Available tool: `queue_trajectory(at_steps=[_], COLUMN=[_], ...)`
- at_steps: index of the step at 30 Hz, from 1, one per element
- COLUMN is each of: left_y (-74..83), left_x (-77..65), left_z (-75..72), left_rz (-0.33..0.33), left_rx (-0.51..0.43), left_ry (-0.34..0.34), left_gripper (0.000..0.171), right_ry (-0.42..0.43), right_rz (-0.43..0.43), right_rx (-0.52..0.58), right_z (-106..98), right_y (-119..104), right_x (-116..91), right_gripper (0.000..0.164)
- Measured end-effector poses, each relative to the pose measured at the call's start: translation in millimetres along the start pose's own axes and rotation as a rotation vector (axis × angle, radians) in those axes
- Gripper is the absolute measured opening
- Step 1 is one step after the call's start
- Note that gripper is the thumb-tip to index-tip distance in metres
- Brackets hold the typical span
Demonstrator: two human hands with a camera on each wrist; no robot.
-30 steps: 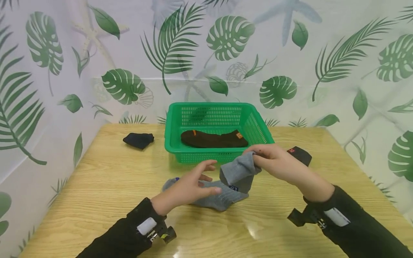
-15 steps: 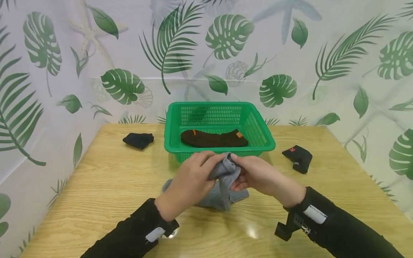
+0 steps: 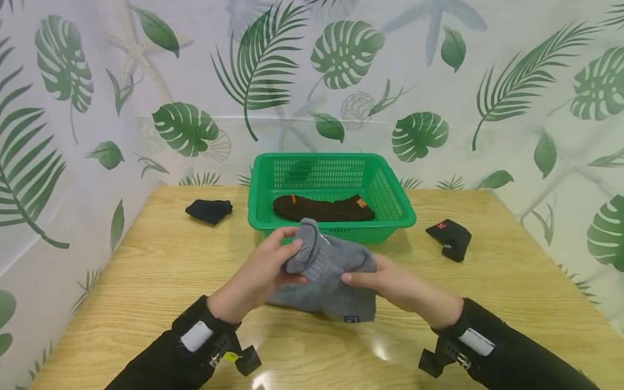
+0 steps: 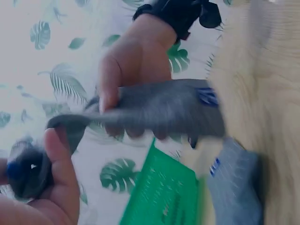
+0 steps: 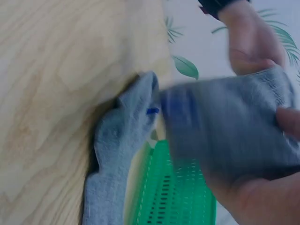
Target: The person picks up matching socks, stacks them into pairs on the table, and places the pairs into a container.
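Both hands hold a grey sock (image 3: 336,271) in front of the basket. My left hand (image 3: 260,271) pinches its bunched, rolled end between thumb and fingers. My right hand (image 3: 404,281) grips the other part, thumb on top, and a dark blue label shows near the sock's lower edge. In the left wrist view the held sock (image 4: 159,105) is stretched between the two hands. A second grey sock (image 5: 115,154) lies on the table beneath, shown in the right wrist view and mostly covered by the held one in the head view.
A green plastic basket (image 3: 258,214) with a dark brown sock (image 3: 322,209) in it stands behind the hands. To its left lies a small black sock (image 3: 209,211); on the right is a black sock (image 3: 450,239) with a red mark. A leaf-print cloth backs the wooden table (image 3: 146,303).
My right hand brought the sock to the middle and my left hand took hold of it. The sock, bunched half a second ago, is now spread between both hands.
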State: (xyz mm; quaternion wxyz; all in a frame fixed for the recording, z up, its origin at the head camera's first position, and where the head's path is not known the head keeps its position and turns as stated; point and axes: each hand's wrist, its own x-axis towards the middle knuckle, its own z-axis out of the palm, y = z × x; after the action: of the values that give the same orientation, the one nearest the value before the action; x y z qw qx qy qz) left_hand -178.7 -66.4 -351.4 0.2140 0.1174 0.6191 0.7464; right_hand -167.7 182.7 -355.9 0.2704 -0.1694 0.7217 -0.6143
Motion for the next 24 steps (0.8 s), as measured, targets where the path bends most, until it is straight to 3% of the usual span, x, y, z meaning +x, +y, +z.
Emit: queue_trajectory(at_steps=[3,7,11,14,16,19,21,22,24], left_y=[-4.5,-14.4,-24.5,-29.1,-30.3,-31.4,-33.5,-34.6,-36.9], left_x=[-2.5,-3.6,-3.1,-6.2,-10.9,-20.4,-26.0,-28.1,-30.3], left_z=[-11.5,-26.5,-36.9,-43.6,-48.1,-50.2,-48.1,-46.1,-42.5], left_rz=[-0.079,-0.123,-0.079,-0.028,-0.004,-0.062,-0.091,-0.098,-0.039], left_rx=[-0.007,0.110,0.253,0.382,0.575,0.960,1.230,1.321,1.487], left_ry=[-0.032,-0.060,-0.023,-0.015,-0.015,0.008,0.033,0.038,0.038], left_gripper=[0.042,0.053,0.053,0.040,0.032,0.028,0.036,0.040,0.050], right_ry=[0.049,0.077,0.024,0.014,0.050,0.121,0.150,0.151,0.130], right_rz=[-0.012,-0.003,0.006,0.000,0.000,0.004,0.003,-0.005,-0.037], right_rx=[-0.035,-0.145,-0.223,-0.294,-0.420,-0.710,-0.887,-0.966,-1.101], right_z=[-7,-12,-14,-19,-24,-28,-26,-24,-17], right_y=[-2,-7,-6,0,6,17,23,25,28], right_x=[-3,-5,-2,4,9,14,14,12,8], right_gripper=[0.048,0.044,0.040,0.036,0.034,0.037,0.039,0.040,0.037])
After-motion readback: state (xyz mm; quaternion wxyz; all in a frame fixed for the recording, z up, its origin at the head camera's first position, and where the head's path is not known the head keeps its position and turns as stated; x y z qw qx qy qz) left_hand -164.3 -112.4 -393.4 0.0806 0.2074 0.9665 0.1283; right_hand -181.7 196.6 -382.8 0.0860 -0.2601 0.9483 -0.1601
